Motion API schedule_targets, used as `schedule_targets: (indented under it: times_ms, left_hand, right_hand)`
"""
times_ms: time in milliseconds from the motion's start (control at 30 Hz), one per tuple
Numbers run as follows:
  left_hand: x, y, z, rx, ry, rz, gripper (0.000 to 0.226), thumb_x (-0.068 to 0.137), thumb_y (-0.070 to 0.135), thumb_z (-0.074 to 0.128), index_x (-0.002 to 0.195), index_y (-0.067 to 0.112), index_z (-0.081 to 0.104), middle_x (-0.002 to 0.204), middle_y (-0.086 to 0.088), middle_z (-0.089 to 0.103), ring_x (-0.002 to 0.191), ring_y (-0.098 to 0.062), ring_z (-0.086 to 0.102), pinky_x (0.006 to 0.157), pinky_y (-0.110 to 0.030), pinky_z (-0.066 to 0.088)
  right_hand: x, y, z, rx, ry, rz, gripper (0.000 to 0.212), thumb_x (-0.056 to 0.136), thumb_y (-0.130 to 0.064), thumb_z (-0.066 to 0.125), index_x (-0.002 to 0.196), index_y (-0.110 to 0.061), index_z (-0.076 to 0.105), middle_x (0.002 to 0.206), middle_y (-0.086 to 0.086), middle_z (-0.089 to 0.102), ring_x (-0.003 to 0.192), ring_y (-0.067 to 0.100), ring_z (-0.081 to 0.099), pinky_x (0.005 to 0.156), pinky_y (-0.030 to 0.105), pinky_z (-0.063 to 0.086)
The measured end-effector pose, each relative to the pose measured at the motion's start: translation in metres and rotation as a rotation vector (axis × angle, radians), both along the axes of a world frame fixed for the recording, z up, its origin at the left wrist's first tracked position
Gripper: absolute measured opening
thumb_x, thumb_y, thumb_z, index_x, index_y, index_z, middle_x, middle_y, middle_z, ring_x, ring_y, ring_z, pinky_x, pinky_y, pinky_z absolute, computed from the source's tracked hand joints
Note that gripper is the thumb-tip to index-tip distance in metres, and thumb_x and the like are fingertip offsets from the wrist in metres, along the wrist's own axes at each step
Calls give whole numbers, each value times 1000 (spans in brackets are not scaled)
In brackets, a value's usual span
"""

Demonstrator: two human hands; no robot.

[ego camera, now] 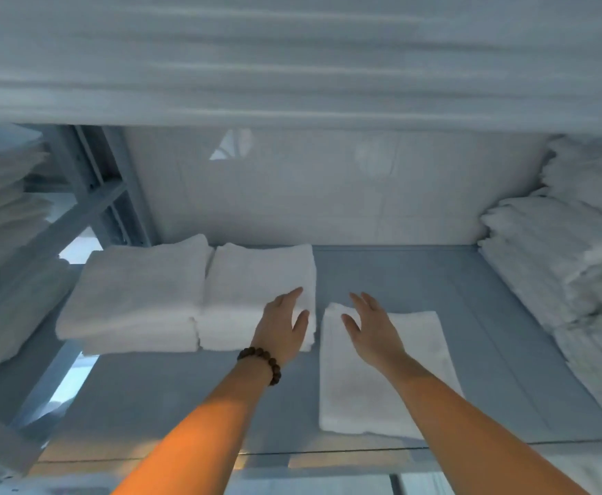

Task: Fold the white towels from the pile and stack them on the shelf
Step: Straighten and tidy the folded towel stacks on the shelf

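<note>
Two open hands (281, 325) (373, 328) over towel (381, 387)

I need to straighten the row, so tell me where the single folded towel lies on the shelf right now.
In the head view the single folded towel lies flat on the shelf, right of centre, under the open right hand and just right of the two towel stacks.

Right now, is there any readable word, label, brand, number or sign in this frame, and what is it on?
None readable. The folded towel, the towel stacks, the shelf and the bead bracelet show no text. Faint marks on the back panel are too blurred to tell.
</note>
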State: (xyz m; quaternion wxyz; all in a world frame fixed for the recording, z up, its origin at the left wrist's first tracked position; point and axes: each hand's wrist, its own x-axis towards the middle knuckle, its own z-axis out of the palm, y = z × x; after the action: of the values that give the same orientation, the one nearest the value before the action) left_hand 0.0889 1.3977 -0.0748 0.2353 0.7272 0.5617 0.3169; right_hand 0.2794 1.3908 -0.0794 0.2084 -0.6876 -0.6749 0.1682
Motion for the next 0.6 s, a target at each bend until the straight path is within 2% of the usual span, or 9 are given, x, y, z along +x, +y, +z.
schedule_targets:
  times_ms: [133,267,367,600]
  left_hand:
    - [56,-9,-17,-60,-74,12,46,98,30,43,143,22,34,145,1,40,133,-15,34,105,-20,25]
    - [87,-19,-40,-124,-57,56,47,98,30,42,144,23,32,147,1,38,135,-16,34,106,-22,24]
    - [97,-26,-59,-214,-17,73,47,98,31,41,144,24,32,147,-1,37,134,-18,35,109,-30,30]
    - [103,-38,-95,-424,140,68,50,95,22,47,143,19,33,153,0,20,132,-21,37,109,-29,31]
  right_hand:
    - [74,-15,-12,-8,24,-39,53,98,-33,42,147,-20,27,156,6,20,143,21,19,113,33,24]
    - [123,-28,-27,-39,12,-44,53,98,-33,42,147,-19,28,156,6,19,143,21,20,113,35,24]
    - [145,-35,-43,-92,8,-54,53,98,-33,41,147,-21,27,157,4,17,143,21,18,113,35,24]
    - [162,-47,-79,-330,-63,-16,58,96,-30,46,148,-22,22,159,2,3,146,18,8,115,30,20]
